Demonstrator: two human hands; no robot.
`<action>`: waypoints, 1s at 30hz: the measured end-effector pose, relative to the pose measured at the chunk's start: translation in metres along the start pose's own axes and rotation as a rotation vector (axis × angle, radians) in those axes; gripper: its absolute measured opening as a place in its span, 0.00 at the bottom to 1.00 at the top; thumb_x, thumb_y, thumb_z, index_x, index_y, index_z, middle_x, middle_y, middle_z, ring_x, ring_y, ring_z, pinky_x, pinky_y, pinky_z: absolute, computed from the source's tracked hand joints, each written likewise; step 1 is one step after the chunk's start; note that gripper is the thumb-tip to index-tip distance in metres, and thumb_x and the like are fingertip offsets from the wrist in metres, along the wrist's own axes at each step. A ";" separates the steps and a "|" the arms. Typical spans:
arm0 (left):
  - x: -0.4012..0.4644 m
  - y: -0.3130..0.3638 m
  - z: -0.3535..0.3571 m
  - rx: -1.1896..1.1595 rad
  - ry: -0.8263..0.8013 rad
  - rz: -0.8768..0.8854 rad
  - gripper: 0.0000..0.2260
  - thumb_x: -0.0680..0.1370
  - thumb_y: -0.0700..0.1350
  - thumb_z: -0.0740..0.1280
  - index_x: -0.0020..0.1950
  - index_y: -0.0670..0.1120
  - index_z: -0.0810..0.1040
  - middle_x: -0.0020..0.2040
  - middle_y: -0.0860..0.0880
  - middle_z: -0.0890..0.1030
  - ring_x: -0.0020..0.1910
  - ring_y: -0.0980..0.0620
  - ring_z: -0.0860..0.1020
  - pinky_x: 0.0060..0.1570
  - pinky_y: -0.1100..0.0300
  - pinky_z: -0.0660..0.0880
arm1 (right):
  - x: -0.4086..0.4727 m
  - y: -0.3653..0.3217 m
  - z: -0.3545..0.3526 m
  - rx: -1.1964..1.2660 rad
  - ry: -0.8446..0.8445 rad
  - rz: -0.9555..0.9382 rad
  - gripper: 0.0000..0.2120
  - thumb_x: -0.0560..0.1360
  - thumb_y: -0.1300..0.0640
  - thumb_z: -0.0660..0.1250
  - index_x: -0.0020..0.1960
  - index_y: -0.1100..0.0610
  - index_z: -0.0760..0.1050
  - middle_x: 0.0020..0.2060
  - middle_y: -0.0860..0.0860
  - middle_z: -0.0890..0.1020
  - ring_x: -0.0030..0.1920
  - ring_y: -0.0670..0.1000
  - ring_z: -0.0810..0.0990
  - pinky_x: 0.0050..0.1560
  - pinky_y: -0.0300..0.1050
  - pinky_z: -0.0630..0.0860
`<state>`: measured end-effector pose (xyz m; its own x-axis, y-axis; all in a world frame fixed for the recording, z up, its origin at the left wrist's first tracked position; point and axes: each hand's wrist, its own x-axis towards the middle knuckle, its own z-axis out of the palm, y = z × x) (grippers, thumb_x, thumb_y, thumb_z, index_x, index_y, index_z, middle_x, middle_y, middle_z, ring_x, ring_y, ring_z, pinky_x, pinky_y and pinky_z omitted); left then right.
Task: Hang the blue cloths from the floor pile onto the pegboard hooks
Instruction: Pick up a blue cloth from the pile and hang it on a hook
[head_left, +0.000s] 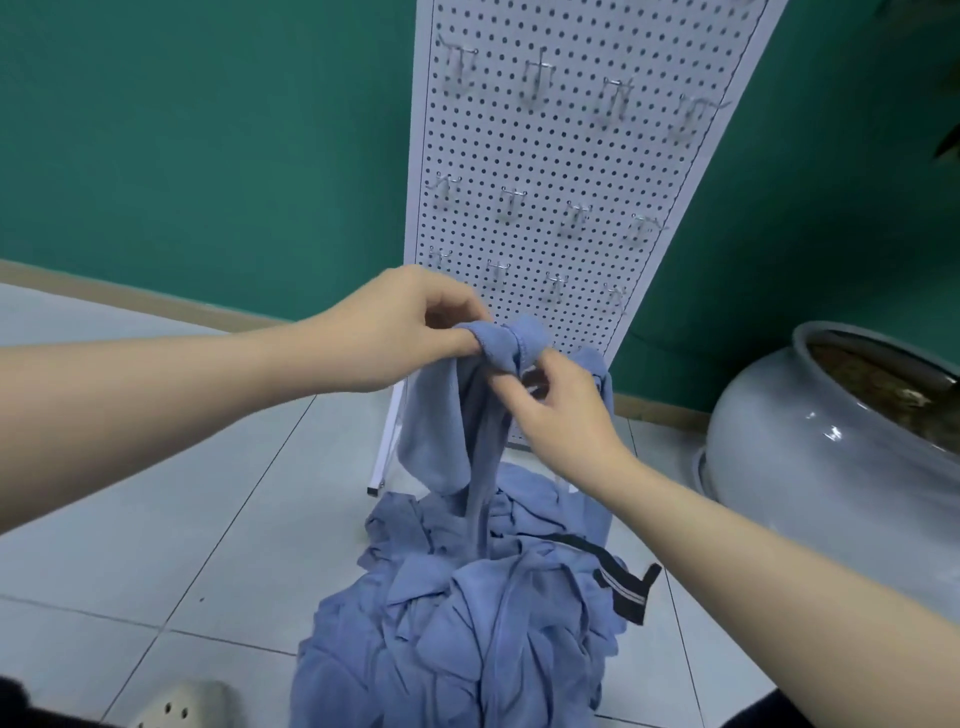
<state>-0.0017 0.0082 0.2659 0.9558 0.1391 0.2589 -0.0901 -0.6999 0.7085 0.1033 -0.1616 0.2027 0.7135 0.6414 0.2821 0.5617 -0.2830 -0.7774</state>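
Blue cloth lifted before the pegboard

Blue cloth (441, 421), bunched at its top, hangs down to the floor pile (467, 613). The left hand (400, 332) grips the bunch; the right hand (550, 400) pinches it alongside. Behind stands the white pegboard (561, 156) with bare wire hooks (511, 202), on pale floor tiles (156, 493), against a green wall (208, 130).
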 end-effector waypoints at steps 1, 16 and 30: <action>-0.004 -0.001 -0.003 0.003 -0.004 -0.001 0.04 0.80 0.45 0.70 0.48 0.50 0.86 0.44 0.52 0.86 0.45 0.52 0.82 0.48 0.58 0.77 | 0.002 -0.002 -0.002 0.052 -0.032 -0.008 0.09 0.81 0.52 0.69 0.42 0.49 0.76 0.35 0.44 0.79 0.34 0.40 0.75 0.36 0.38 0.72; -0.027 -0.076 0.006 0.224 0.187 0.026 0.07 0.81 0.44 0.68 0.47 0.57 0.79 0.40 0.60 0.82 0.40 0.55 0.79 0.41 0.59 0.75 | 0.017 0.009 -0.023 0.535 -0.321 0.235 0.15 0.83 0.53 0.63 0.62 0.60 0.82 0.56 0.58 0.86 0.58 0.56 0.85 0.63 0.50 0.79; -0.010 -0.075 0.036 0.009 -0.260 -0.405 0.20 0.84 0.57 0.60 0.43 0.48 0.84 0.42 0.54 0.86 0.39 0.54 0.82 0.45 0.59 0.79 | 0.046 -0.021 -0.034 0.992 -0.059 0.270 0.10 0.85 0.55 0.61 0.63 0.56 0.77 0.55 0.55 0.84 0.58 0.55 0.83 0.62 0.53 0.81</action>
<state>0.0061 0.0338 0.1864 0.9519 0.2227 -0.2103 0.3052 -0.6319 0.7124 0.1387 -0.1501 0.2516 0.7281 0.6851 0.0220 -0.2316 0.2762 -0.9328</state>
